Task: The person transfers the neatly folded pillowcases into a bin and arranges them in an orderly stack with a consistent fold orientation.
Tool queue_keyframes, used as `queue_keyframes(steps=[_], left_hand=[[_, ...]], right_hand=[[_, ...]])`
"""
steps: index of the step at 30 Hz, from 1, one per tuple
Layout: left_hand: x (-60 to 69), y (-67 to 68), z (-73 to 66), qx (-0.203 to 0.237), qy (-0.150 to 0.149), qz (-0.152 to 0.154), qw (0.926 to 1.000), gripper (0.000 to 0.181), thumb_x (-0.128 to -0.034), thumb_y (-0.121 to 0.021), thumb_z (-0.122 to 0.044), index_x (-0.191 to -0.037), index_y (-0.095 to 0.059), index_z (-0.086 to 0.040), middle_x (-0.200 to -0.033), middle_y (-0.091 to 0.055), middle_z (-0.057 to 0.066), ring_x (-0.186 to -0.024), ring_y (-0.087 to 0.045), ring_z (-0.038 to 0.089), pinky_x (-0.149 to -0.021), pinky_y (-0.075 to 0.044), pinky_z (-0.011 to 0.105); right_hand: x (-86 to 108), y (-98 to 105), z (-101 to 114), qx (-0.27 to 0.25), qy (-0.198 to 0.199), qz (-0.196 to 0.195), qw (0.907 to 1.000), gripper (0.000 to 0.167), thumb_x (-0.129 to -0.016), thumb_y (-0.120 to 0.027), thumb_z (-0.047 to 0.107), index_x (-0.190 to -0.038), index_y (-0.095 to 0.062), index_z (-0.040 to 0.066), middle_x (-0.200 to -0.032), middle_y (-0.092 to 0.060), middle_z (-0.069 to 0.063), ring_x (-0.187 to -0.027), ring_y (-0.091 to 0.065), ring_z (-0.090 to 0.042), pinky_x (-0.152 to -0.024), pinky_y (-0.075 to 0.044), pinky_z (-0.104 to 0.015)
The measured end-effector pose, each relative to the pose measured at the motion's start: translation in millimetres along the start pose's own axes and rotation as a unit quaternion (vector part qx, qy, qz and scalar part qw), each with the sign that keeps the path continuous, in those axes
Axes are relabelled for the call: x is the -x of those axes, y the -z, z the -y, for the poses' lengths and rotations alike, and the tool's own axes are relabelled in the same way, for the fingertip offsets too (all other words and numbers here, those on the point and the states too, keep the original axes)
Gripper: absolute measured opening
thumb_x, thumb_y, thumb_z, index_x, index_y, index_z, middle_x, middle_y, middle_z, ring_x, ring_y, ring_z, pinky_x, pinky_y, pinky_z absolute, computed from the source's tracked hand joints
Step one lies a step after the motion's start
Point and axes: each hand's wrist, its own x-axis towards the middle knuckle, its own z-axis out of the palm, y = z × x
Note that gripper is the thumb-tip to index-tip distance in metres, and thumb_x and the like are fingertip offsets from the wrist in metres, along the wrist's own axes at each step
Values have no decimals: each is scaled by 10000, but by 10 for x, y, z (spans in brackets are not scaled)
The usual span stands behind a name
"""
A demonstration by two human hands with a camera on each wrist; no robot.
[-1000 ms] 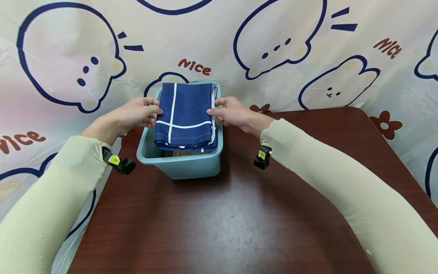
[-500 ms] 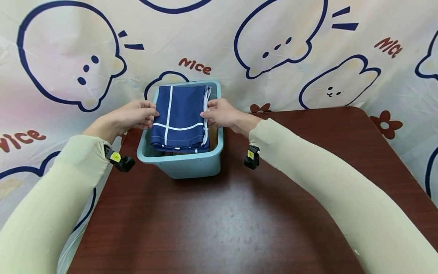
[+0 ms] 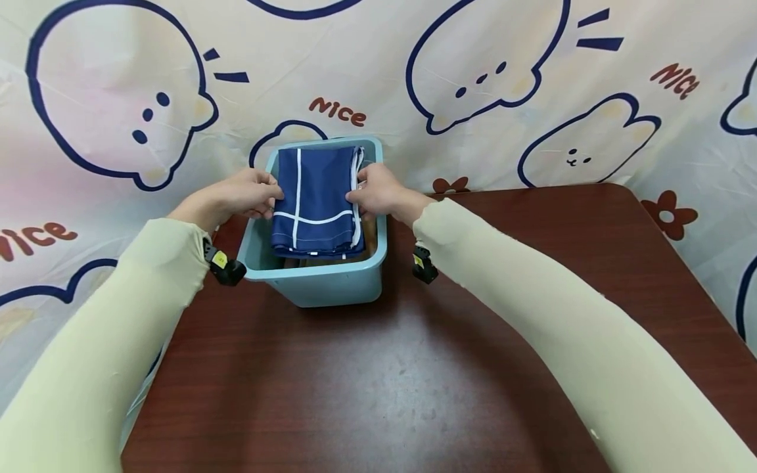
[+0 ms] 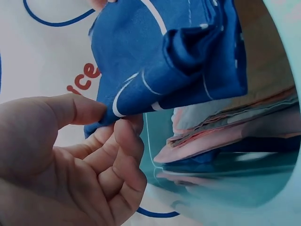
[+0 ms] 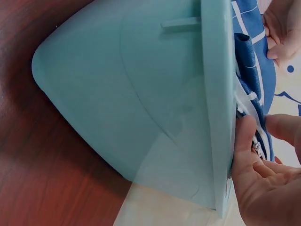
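A folded navy cloth (image 3: 325, 184) with white lines lies in the mouth of a light blue plastic bin (image 3: 322, 289). My left hand (image 3: 236, 195) pinches its left edge; in the left wrist view thumb and fingers meet on the cloth's fold (image 4: 141, 87). On the other side my right hand (image 3: 381, 192) pinches the right edge, where the right wrist view shows a white band and what looks like a zipper (image 5: 257, 148). Under the navy cloth, pink and grey folded fabrics (image 4: 207, 136) lie inside the bin. The fingertips beneath the cloth are partly hidden.
The bin stands at the back left of a dark brown wooden table (image 3: 378, 381). Behind it hangs a pale curtain (image 3: 367, 59) printed with cartoon outlines. Both wrists carry small black cameras (image 3: 227, 268).
The cloth first shifted left and a little toward me, then slightly back right. My right hand has ended farther left than a second ago. Both hands have kept their grip; the bin has stayed put.
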Motion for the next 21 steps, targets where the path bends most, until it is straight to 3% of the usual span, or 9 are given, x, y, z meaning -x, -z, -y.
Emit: queue_keyframes(steps=[4, 10, 16, 21], left_hand=[[-12, -48, -51, -240, 36, 5, 9997, 203, -1030, -471, -220, -1054, -519, -24, -702, -542, -31, -628, -567, 106, -575, -434, 241], [-20, -60, -69, -243, 78, 118, 9996, 173, -1032, -468, -213, -993, -503, -48, -671, -528, -28, -553, -469, 97, -517, -364, 238], [-52, -55, -20, -209, 153, 125, 9996, 183, -1035, -460, -213, -1030, -506, -36, -654, -525, -27, -549, -459, 97, -521, -371, 240], [-73, -61, 2, -197, 143, 75, 9997, 186, -1035, -454, -211, -1045, -509, -34, -646, -526, -24, -556, -463, 104, -524, -373, 247]], right_hand=[[-6, -16, 8, 205, 35, -48, 9998, 122, -1008, -598, 103, -949, -632, 1, -721, -574, -51, -633, -596, -186, -622, -586, -291], [-8, -22, 3, 105, 10, -89, 9999, 128, -1014, -591, 101, -955, -629, -6, -767, -572, -67, -649, -587, -194, -865, -595, -482], [-25, -36, -8, 63, -21, -77, 9999, 228, -1012, -596, 101, -1195, -636, -29, -846, -624, -56, -657, -588, -147, -754, -611, -389], [-31, -37, -24, 123, -11, -118, 9999, 259, -1010, -597, 97, -1228, -628, -38, -890, -635, -71, -644, -586, -134, -679, -599, -333]])
